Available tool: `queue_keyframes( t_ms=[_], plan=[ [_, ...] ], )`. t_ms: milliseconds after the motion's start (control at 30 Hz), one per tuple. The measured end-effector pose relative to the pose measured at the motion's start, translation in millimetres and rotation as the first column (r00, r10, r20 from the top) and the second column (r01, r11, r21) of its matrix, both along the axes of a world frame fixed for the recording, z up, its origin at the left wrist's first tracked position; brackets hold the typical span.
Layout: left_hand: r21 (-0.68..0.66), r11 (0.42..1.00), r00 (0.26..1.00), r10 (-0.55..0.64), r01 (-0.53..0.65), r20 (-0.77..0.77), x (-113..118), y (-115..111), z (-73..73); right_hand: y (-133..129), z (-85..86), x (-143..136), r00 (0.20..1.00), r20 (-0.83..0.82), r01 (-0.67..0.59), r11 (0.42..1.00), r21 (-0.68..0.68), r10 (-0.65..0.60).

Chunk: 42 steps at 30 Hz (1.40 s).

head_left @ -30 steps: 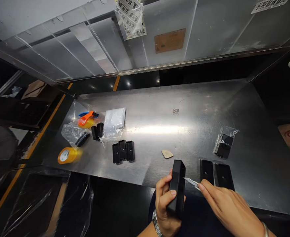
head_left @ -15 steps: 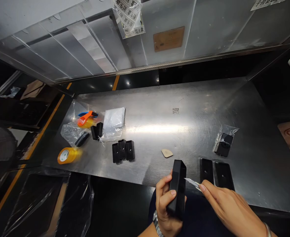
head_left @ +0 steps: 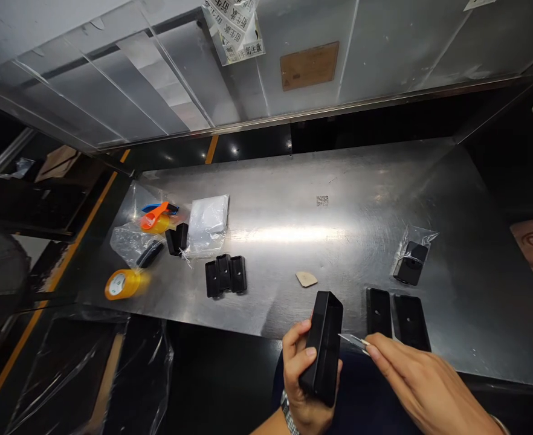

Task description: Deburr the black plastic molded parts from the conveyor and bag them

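Note:
My left hand (head_left: 303, 374) is wrapped round a black rectangular plastic box (head_left: 321, 350), holding it tilted upright at the table's front edge with its hollow side facing right. In my right hand (head_left: 423, 380) is a small craft knife (head_left: 355, 342), pinched between thumb and fingers, its pointed blade at the box's right rim. Whether the tip touches the rim I cannot tell. Right of the box, two black trays (head_left: 379, 311) lie hollow side up, partly behind my right hand. A small beige fan-shaped piece (head_left: 306, 279) lies just beyond the box.
On the metal table (head_left: 275, 211) at left are three small black trays (head_left: 225, 275), a stack of clear bags (head_left: 208, 222), a yellow tape roll (head_left: 124, 284) and an orange tape dispenser (head_left: 156, 216). A bagged black part (head_left: 411, 261) lies at right. A shelf (head_left: 257, 121) overhangs the back.
My left hand has shifted the box slightly left and turned it a little, so more of its hollow side shows. The knife stays at the right rim, its tip slightly lower.

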<state>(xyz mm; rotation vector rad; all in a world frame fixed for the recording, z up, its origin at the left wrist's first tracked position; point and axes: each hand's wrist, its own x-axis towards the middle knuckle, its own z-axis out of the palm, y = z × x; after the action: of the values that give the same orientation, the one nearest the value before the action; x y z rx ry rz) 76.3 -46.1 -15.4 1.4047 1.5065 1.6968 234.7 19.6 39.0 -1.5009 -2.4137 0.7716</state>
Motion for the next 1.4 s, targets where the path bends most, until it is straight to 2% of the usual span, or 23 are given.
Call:
queue_keyframes(
  t_ms=[100,200,467,667,867,1033,1200,1400],
  plan=[
    [0.003,1.000,1.000,0.009,-0.009,-0.010,1,-1,-0.8,-3,-5.7,-1,0.994,0.085,-0.061,0.995,-0.084,0.068],
    [0.002,1.000,1.000,0.016,-0.016,-0.007,1,-2,-1.4,-4,-9.1,-2,0.987,0.140,-0.067,0.995,-0.077,0.077],
    [-0.015,1.000,1.000,0.003,-0.003,-0.027,-3,-5,-5.7,-9,-9.1,-5,0.984,0.144,-0.089,0.987,-0.132,0.108],
    [-0.011,0.999,0.999,0.038,-0.039,-0.034,-2,-3,-3.9,-15,-13.2,-6,0.982,0.152,-0.089,0.988,-0.127,0.108],
    [-0.008,0.997,0.995,0.073,-0.073,-0.062,-3,-2,-5.4,-18,-14.3,-11,0.987,0.114,-0.120,0.993,0.015,0.117],
    [-0.016,0.999,0.997,0.045,-0.046,-0.056,-5,-4,-10.9,-19,-9.9,-17,0.983,0.121,-0.150,0.984,0.097,0.138],
    [-0.049,0.997,0.998,0.068,-0.068,0.007,-3,-6,-15.4,-20,-8.2,-19,0.984,0.105,-0.157,0.978,0.135,0.144],
    [-0.042,0.994,0.995,0.099,-0.098,0.022,1,-2,-12.8,-25,-10.2,-21,0.983,0.096,-0.166,0.977,0.134,0.154]
  ],
)
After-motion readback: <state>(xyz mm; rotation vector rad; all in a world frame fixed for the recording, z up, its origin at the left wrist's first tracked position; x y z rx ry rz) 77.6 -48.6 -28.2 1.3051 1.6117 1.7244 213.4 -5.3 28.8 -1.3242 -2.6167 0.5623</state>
